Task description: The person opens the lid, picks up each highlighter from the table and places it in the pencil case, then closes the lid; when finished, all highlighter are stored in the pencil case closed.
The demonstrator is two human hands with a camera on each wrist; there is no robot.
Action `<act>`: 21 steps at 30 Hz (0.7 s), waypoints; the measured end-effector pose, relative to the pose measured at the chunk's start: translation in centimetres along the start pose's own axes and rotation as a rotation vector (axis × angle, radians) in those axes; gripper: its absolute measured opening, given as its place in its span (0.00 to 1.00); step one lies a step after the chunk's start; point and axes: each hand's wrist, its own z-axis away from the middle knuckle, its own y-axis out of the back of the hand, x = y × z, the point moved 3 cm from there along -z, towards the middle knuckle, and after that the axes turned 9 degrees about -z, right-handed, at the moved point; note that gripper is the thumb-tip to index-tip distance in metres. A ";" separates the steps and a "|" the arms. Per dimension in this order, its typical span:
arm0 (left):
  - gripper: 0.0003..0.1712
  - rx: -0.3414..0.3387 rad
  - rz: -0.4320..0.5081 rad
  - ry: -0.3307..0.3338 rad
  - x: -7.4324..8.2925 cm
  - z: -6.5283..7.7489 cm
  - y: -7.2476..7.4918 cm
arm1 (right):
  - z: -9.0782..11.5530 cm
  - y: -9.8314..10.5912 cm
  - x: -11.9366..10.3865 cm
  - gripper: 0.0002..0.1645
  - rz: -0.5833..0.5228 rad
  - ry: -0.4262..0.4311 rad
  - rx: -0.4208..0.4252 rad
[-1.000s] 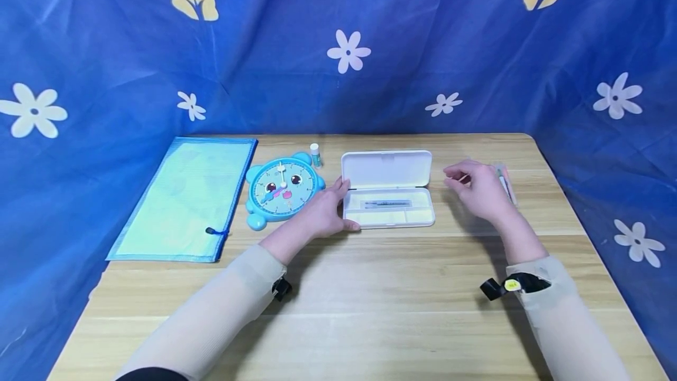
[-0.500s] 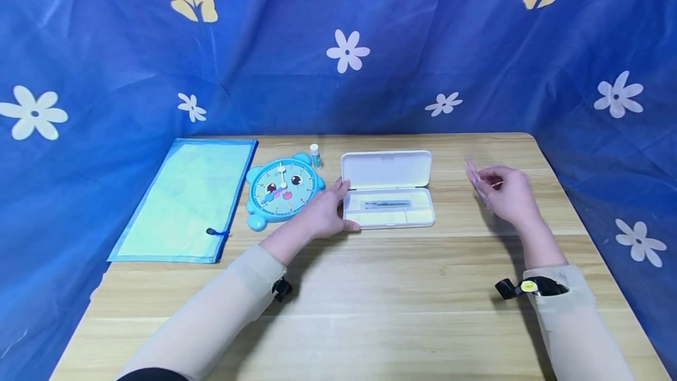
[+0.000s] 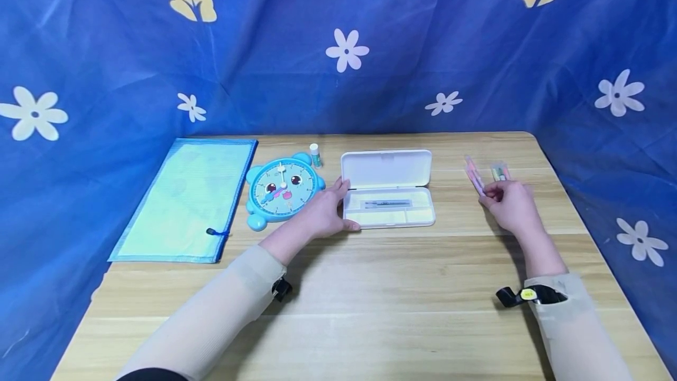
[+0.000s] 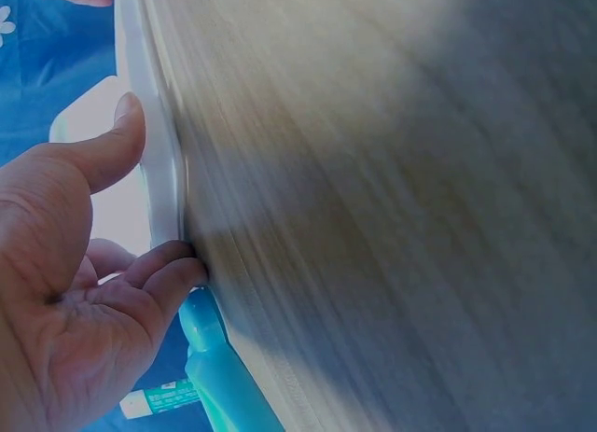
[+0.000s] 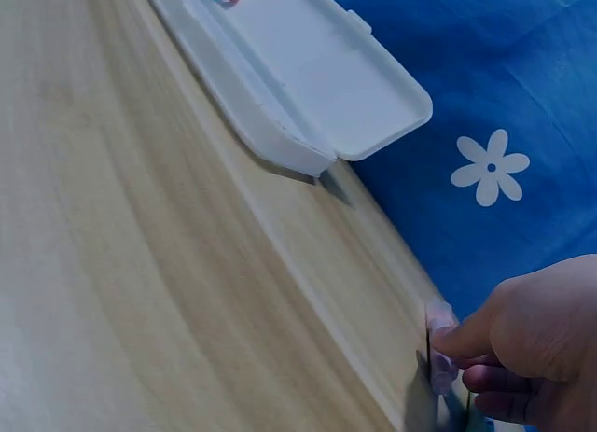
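An open white pencil case [image 3: 388, 217] stands mid-table with its lid raised. In its long compartment lies a clear packet with a thin dark pen-like item [image 3: 388, 204]. My left hand [image 3: 329, 210] grips the case's left end, thumb at the near corner, fingers round the far side; in the left wrist view this hand [image 4: 93, 264] is beside the white wall. My right hand [image 3: 510, 204] pinches the near end of a slim pink-purple packet [image 3: 474, 174]. In the right wrist view the packet [image 5: 440, 334] looks clear and pinkish; what it contains is too small to tell.
Just beyond the right hand lies a packet with green and pink items [image 3: 499, 170], partly covered. A blue toy clock [image 3: 285, 190] and a glue stick [image 3: 315, 156] are left of the case. Farther left is a blue mesh folder [image 3: 182, 199]. A blue curtain [image 3: 391, 75] hangs behind.
My right hand has moved right, away from the case, then slightly towards me. The pink-purple packet now shows beyond its fingers. The left hand and the case have stayed put.
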 end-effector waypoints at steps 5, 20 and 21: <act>0.71 0.001 0.006 0.003 0.0 0.1 0.0 | 0.2 -0.5 -0.2 0.10 0.026 -0.015 -0.008; 0.71 0.014 0.000 -0.005 -0.2 -0.1 -0.2 | 0.3 -0.9 -0.3 0.11 0.027 -0.051 -0.007; 0.71 0.012 0.000 -0.004 -0.2 -0.1 -0.1 | 0.3 -1.0 -0.3 0.11 0.021 -0.052 -0.007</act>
